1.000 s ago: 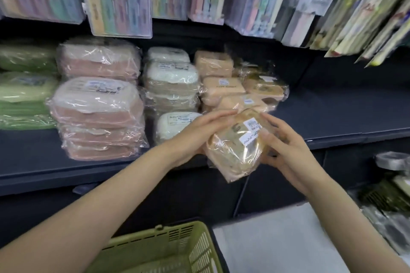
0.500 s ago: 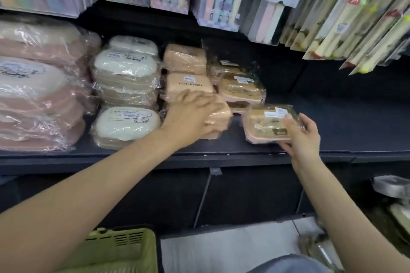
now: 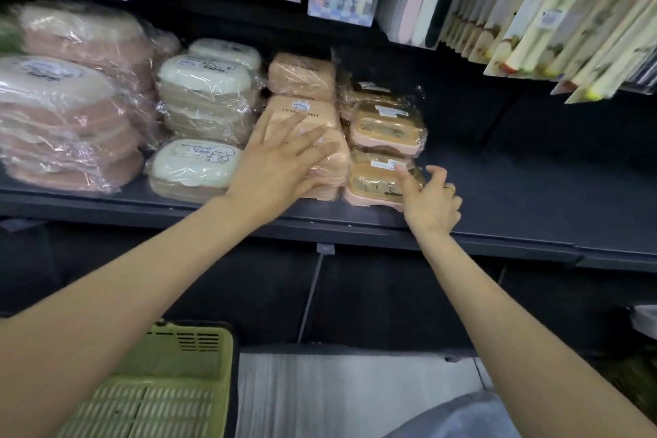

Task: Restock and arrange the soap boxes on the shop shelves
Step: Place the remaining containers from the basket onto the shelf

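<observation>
Your left hand (image 3: 281,167) lies flat, fingers spread, on the peach soap boxes (image 3: 320,160) stacked on the dark shelf (image 3: 497,195). Your right hand (image 3: 432,201) is loosely open, holding nothing, its fingertips touching the clear-lidded soap box (image 3: 380,185) at the shelf's front.

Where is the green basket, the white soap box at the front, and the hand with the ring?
green basket (image 3: 170,398): head view, on its slatted top.
white soap box (image 3: 197,163): head view, middle of its lid.
right hand (image 3: 432,201): head view, back of the hand.
</observation>
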